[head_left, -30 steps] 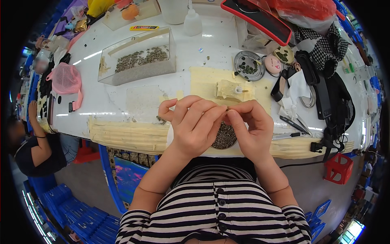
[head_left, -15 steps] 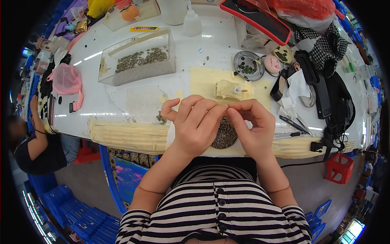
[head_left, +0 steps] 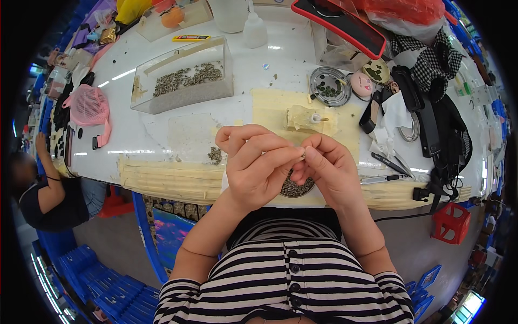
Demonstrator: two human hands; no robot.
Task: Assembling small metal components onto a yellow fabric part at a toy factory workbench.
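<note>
L grip [head_left: 258, 166] & R grip [head_left: 335, 168] clamped on 1 tiny pc [head_left: 303, 154] nr dish [head_left: 295, 196] w/ bits [head_left: 297, 188], clear box [head_left: 208, 93] w/ grains [head_left: 197, 75].

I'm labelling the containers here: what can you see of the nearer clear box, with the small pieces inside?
The box is long, rectangular and open-topped, with see-through walls that look like plastic. A tan strip runs along its far side, and a yellowish patch marks its left end. Small grey-brown pieces lie loosely inside. It stands slightly angled on the white table, beyond and left of the left hand, which does not touch it.
</note>
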